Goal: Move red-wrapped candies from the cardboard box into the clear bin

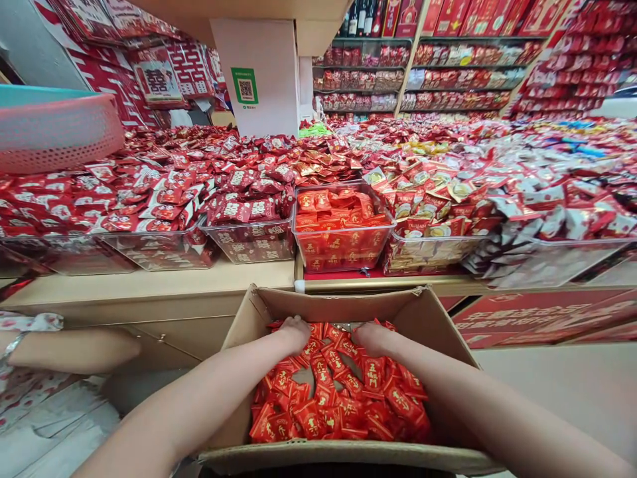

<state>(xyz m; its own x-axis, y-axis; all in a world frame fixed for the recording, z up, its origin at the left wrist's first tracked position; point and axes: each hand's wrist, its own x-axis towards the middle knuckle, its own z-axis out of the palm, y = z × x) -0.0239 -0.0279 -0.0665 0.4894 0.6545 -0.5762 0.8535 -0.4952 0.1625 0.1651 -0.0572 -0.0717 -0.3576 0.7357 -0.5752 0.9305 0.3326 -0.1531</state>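
An open cardboard box (323, 307) stands right in front of me, its bottom spread with small red wrapped candies (326, 415) printed in gold. Both my arms reach into it. At the far left part of the box, my left hand (295, 334) is curled down among the candies; its fingertips are hidden. My right hand (374, 337) is sunk into the candies at the far right part, its fingers mostly covered by packets. A narrow shiny strip shows between the hands, too small to make out. Bare brown cardboard shows in patches between the candies.
Behind the box, a clear bin (343, 232) of similar red candies stands on the counter edge (239, 279), between bins of other sweets. A pink basket (60, 136) is at left. Another person's arm (74, 348) is close at left. A white pillar (269, 79) rises behind.
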